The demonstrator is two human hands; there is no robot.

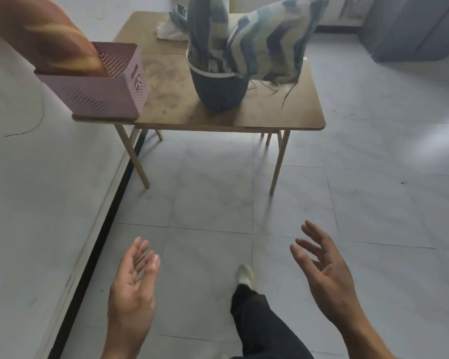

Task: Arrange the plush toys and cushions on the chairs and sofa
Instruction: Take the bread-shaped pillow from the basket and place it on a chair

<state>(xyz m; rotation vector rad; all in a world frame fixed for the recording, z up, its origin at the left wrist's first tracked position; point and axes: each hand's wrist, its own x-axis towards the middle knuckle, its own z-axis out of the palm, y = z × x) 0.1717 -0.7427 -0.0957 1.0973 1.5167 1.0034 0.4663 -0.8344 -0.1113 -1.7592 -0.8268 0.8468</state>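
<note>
Pink basket (pixel 106 97), blue-striped cushion (pixel 267 45)

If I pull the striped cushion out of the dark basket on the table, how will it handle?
The striped cushion looks soft and light; it will likely sag in one hand. It overhangs the dark basket, which may tip or slide as it lifts.

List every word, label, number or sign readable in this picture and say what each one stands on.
None can be read.
Dark printed marks on the short end face of the pink perforated plastic basket, at about: too blurred to read.
No print shows on the wooden folding table, the striped blue-green cushions or the dark round basket.
</note>
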